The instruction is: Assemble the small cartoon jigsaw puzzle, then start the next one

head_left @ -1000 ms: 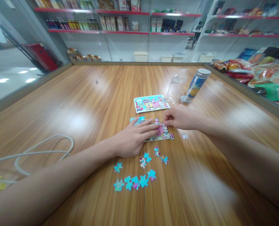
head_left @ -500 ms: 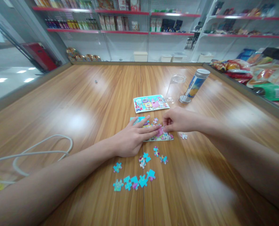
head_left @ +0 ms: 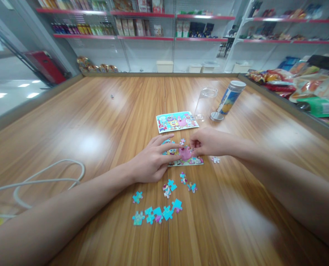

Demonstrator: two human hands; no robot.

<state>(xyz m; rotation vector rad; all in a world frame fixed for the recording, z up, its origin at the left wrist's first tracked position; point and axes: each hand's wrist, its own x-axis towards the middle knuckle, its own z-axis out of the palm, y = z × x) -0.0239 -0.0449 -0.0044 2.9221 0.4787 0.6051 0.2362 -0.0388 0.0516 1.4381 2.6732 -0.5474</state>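
Note:
A partly joined cartoon jigsaw puzzle (head_left: 185, 154) lies on the wooden table. Over its left part rests my left hand (head_left: 151, 158), palm down with fingers spread, hiding some of the picture. My right hand (head_left: 207, 142) is pinched at the puzzle's right edge on a puzzle piece (head_left: 192, 150), mostly covered by the fingertips. One loose piece (head_left: 182, 141) sits just above the joined part, and a whitish piece (head_left: 215, 159) lies right of it. Nearer to me are several loose pieces, mostly blue (head_left: 168, 212). Behind the puzzle lies a printed picture card (head_left: 177, 122).
A clear plastic jar (head_left: 206, 103) and a blue canister (head_left: 231, 98) stand beyond the card, beside a silver lid (head_left: 217, 116). A white cable (head_left: 50, 181) loops at left. Snack bags (head_left: 281, 79) are piled past the right table edge. A tiny object (head_left: 112, 96) lies far left.
My left hand has shifted slightly left and its fingers have lifted or drawn back, baring more of the yellow and pink figures. My right hand stays pinched at the puzzle's right edge.

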